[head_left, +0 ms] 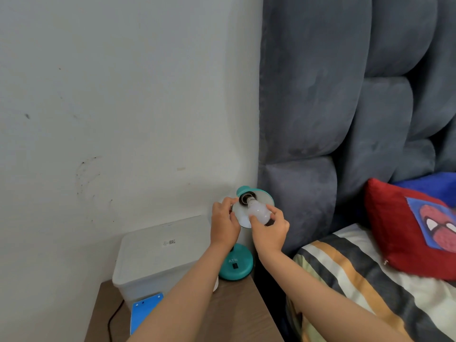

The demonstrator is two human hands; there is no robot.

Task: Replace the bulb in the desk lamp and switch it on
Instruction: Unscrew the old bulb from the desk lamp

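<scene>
A teal desk lamp stands on the bedside table, its round base [236,265] bearing a black rocker switch [235,266]. Its teal shade [261,197] is tipped up toward me, showing the white inside and the dark socket [246,198]. A white bulb [259,211] has its metal screw thread at the socket mouth. My right hand [270,230] grips the bulb's globe from below. My left hand [225,223] holds the shade's left rim. The lamp's neck is hidden behind my hands.
A white lidded plastic box [158,257] with a blue latch [145,311] sits left of the lamp on the brown wooden table [237,314]. A black cord [112,322] runs down the left. A grey padded headboard [320,107] and a bed with a striped cover [357,280] and a red pillow [404,230] lie right.
</scene>
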